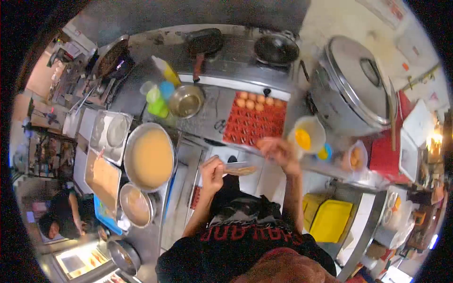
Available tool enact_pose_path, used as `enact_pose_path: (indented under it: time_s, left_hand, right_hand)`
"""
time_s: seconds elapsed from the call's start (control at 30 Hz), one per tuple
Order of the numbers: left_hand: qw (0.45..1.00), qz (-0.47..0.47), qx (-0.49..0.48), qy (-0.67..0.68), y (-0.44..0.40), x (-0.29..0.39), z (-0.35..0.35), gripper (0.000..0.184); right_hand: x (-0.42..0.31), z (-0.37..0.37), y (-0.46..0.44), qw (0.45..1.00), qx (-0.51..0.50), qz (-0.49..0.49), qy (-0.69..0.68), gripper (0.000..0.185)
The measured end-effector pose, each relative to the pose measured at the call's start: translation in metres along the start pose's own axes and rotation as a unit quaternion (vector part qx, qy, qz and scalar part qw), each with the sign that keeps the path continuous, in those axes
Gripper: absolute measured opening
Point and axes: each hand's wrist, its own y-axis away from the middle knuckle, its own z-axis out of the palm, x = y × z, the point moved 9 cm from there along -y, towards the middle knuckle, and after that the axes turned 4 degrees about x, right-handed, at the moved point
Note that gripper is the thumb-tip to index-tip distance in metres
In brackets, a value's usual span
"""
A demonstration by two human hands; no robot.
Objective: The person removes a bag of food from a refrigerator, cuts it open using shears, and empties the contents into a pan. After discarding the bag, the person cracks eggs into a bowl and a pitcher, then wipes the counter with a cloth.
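Observation:
In front of my body, my left hand (pixel 213 173) is closed on one end of a narrow, clear-looking packet (pixel 240 170) with thin tan contents that I cannot make out. To its right, my right hand (pixel 279 153) is smeared by motion, so its fingers cannot be read. It hovers by the near right corner of a red egg tray (pixel 252 126), which has several brown eggs (pixel 257 100) in its far rows. Close beside that hand stands a white container (pixel 317 134) with yellow egg yolk (pixel 302 138) inside.
A large lidded steel pot (pixel 351 85) stands at the right. Pans (pixel 276 48) sit along the back. On the left counter are a big bowl of pale orange liquid (pixel 152 156) and metal trays (pixel 104 181). Another person (pixel 63 214) is at the lower left. Yellow bins (pixel 330 219) stand low right.

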Motion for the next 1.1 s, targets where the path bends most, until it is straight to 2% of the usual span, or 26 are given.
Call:
enact_pose_path:
  time_s: [0.07,0.1,0.17,0.2,0.23,0.33,0.4,0.47,0.5,0.53,0.63,0.73,0.77,0.87,0.9,0.93,0.97,1.0,1.07,1.1]
  left_hand:
    - [0.999,-0.039,0.020,0.028,-0.028,-0.026,-0.037,0.029]
    - [0.998,-0.047,0.048,0.018,-0.034,-0.047,-0.052,0.037]
    - [0.994,-0.084,0.067,-0.009,-0.049,-0.066,-0.072,0.038]
    - [0.993,-0.093,0.074,-0.022,-0.062,-0.075,-0.080,0.038]
    - [0.991,-0.089,0.064,-0.072,-0.081,-0.067,-0.089,0.040]
    - [0.979,-0.148,0.139,-0.028,-0.094,-0.105,-0.108,0.044]
    - [0.972,-0.186,0.140,0.003,-0.098,-0.127,-0.111,0.031]
    - [0.962,-0.214,0.166,0.041,-0.098,-0.146,-0.105,0.021]
    - [0.972,-0.171,0.154,0.052,-0.099,-0.150,-0.101,0.015]
    - [0.965,-0.207,0.149,0.065,-0.104,-0.158,-0.097,0.016]
    - [0.930,-0.315,0.155,0.110,-0.103,-0.178,-0.093,0.024]
    - [0.903,-0.365,0.142,0.179,-0.110,-0.217,-0.085,0.020]
    - [0.912,-0.351,0.117,0.177,-0.122,-0.221,-0.078,0.019]
    - [0.919,-0.340,0.046,0.193,-0.156,-0.239,-0.043,0.016]
    - [0.911,-0.352,0.032,0.215,-0.166,-0.250,-0.027,0.017]
    - [0.900,-0.365,0.020,0.235,-0.177,-0.256,-0.012,0.018]
    - [0.888,-0.395,-0.031,0.233,-0.193,-0.250,0.005,0.018]
    - [0.873,-0.422,-0.083,0.231,-0.213,-0.245,0.022,0.019]
    - [0.787,-0.480,-0.177,0.345,-0.234,-0.270,0.073,0.021]
    - [0.744,-0.518,-0.226,0.357,-0.250,-0.249,0.097,0.023]
  right_hand:
    - [0.038,-0.020,-0.068,0.974,0.193,0.088,-0.074,0.031]
    - [0.070,-0.040,-0.105,0.973,0.217,0.062,0.051,0.029]
    - [0.113,-0.037,-0.174,0.972,0.209,0.108,0.020,0.028]
    - [0.127,-0.015,-0.206,0.960,0.176,0.173,-0.132,0.028]
    - [0.157,-0.004,-0.238,0.959,0.146,0.203,-0.131,0.030]
    - [0.226,0.056,-0.317,0.954,0.042,0.243,-0.172,0.036]
    - [0.285,0.079,-0.376,0.942,0.105,0.318,-0.028,0.046]
    - [0.306,0.116,-0.422,0.958,0.015,0.263,-0.110,0.045]
    - [0.299,0.127,-0.431,0.941,0.060,0.313,-0.116,0.038]
    - [0.293,0.136,-0.435,0.917,0.101,0.365,-0.123,0.034]
    - [0.360,0.114,-0.468,0.928,0.193,0.303,-0.100,0.024]
    - [0.287,0.109,-0.455,0.971,0.156,0.182,0.005,0.020]
    - [0.262,0.114,-0.442,0.964,0.133,0.190,-0.129,0.016]
    - [0.210,0.099,-0.410,0.960,0.091,0.184,-0.190,0.025]
    - [0.172,0.089,-0.396,0.970,0.124,0.194,-0.073,0.025]
    - [0.139,0.084,-0.385,0.970,0.123,0.196,-0.080,0.025]
    - [0.110,0.077,-0.371,0.968,0.121,0.200,-0.088,0.025]
    - [0.087,0.069,-0.359,0.968,0.118,0.202,-0.096,0.024]
    - [0.051,0.044,-0.341,0.974,0.146,0.169,-0.042,0.026]
    - [0.033,0.033,-0.331,0.975,0.159,0.152,-0.015,0.027]
